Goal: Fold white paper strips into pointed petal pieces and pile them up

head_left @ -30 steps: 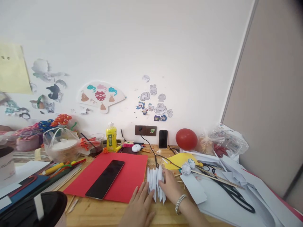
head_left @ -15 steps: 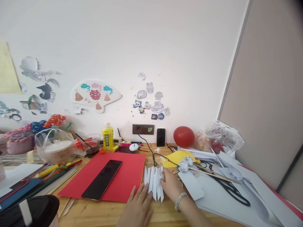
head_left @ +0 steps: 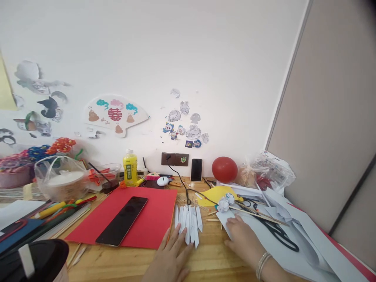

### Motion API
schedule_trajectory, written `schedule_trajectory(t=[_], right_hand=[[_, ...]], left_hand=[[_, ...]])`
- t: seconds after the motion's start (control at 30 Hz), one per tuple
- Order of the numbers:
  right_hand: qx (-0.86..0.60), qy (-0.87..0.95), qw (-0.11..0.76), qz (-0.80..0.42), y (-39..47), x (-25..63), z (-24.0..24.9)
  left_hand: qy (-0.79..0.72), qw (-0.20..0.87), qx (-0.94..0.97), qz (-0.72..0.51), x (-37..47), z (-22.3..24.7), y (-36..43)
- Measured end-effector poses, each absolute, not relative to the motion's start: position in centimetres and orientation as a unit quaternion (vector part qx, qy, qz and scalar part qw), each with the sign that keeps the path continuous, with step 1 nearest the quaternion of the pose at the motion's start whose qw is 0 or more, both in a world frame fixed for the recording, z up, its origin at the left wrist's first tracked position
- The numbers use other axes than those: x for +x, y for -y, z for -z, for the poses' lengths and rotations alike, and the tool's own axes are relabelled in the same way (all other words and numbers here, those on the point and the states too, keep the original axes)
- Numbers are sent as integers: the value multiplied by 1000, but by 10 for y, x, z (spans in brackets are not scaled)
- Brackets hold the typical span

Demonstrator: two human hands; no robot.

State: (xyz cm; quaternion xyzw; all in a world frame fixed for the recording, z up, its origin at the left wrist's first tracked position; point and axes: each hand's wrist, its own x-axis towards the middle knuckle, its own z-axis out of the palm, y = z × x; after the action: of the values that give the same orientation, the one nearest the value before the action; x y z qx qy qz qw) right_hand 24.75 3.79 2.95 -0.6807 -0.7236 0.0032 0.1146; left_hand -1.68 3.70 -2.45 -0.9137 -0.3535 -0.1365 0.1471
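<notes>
My left hand [head_left: 170, 252] lies open and flat on the wooden table, its fingertips touching the lower left of a bundle of folded white paper strips [head_left: 190, 223]. The strips lie side by side, roughly lengthwise, with pointed ends. My right hand [head_left: 243, 237], a bracelet at its wrist, is over a white rectangular piece of paper [head_left: 225, 217] on the right. Its thumb stands apart from the fingers, which rest at the paper and hide much of it. Left of the strips is a red sheet [head_left: 158, 219] with a black phone [head_left: 122, 221] lying on it.
Black-handled scissors [head_left: 282, 235] and thin sticks lie on white sheets [head_left: 308, 266] at right. Behind are crumpled paper [head_left: 225, 202], yellow paper [head_left: 207, 197], a red balloon [head_left: 225, 169], a cable [head_left: 183, 182] and a yellow bottle [head_left: 130, 168]. A black-lidded container [head_left: 44, 258] stands front left.
My right hand has left the paper strips and moved right, onto the white rectangular paper. My left hand stays by the strips, which are slightly more spread at the right. The view has shifted slightly.
</notes>
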Motion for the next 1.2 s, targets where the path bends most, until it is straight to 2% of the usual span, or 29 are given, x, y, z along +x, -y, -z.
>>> schedule_trajectory(t=[0.2,0.6,0.87,0.97,1.07,1.13,1.2], right_hand=[[-679,727,100,14,-29,259,-16],[-671,721,174,14,-39,271,-5],[-675,706,211,32,-39,274,-1],[-605,742,246,153,-34,280,-2],[-450,783,298,307,-25,280,-3],[-383,814,313,306,-15,272,-3],[-361,838,324,250,-4,257,0]], left_hand=[[353,153,-911,149,-18,27,-38],[348,148,-908,179,-19,38,-42],[349,170,-909,151,-21,37,-41],[348,183,-905,161,-21,36,-41],[335,196,-905,174,-14,34,-40],[294,174,-921,185,-7,33,-33],[244,122,-941,200,0,34,-19]])
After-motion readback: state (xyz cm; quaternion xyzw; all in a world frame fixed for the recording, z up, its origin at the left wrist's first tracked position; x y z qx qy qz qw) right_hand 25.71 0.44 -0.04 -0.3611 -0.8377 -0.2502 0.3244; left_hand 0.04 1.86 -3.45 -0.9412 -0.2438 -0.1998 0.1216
